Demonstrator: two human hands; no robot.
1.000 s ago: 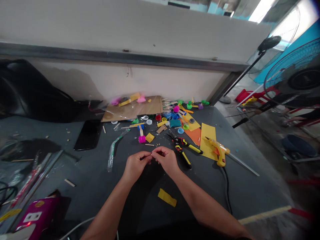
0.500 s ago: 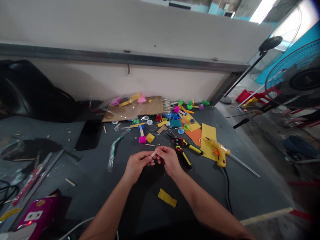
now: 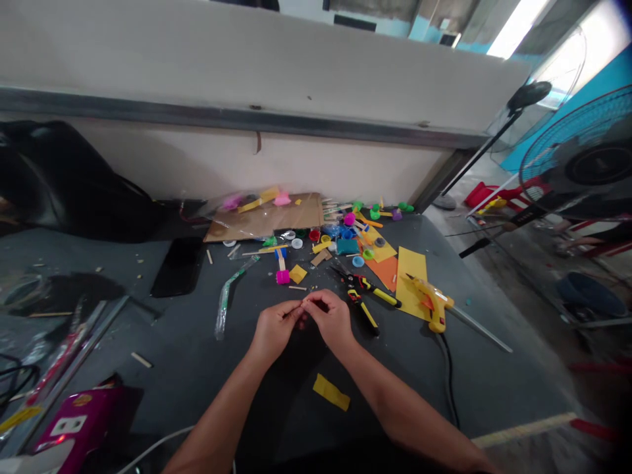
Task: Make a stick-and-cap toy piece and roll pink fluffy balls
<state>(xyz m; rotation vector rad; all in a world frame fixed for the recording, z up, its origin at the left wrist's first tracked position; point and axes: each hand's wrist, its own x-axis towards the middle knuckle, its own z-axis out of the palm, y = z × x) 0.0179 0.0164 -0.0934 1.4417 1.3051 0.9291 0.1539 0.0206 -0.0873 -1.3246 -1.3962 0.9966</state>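
Note:
My left hand [image 3: 274, 328] and my right hand [image 3: 330, 317] meet fingertip to fingertip over the dark table [image 3: 197, 382]. Both are closed in a pinch, and what lies between the fingertips is too small and hidden to make out. Just right of my right hand lie pliers with yellow and black handles [image 3: 366, 311]. Nearer to me is a yellow paper strip [image 3: 330, 392]. Beyond my hands are a small yellow square [image 3: 297, 274] and a stick piece with a magenta block [image 3: 282, 277] at its end.
A yellow glue gun [image 3: 437, 306] with a cord lies at the right, by yellow paper [image 3: 411, 260]. Bottle caps, sticks and cardboard [image 3: 291, 217] line the back. To the left are a black phone [image 3: 176, 266] and a magenta device [image 3: 81, 415].
The pale stick piece that showed between my fingertips is now hidden. My hands have drawn slightly closer together and their fingers have shifted. The view has moved a little.

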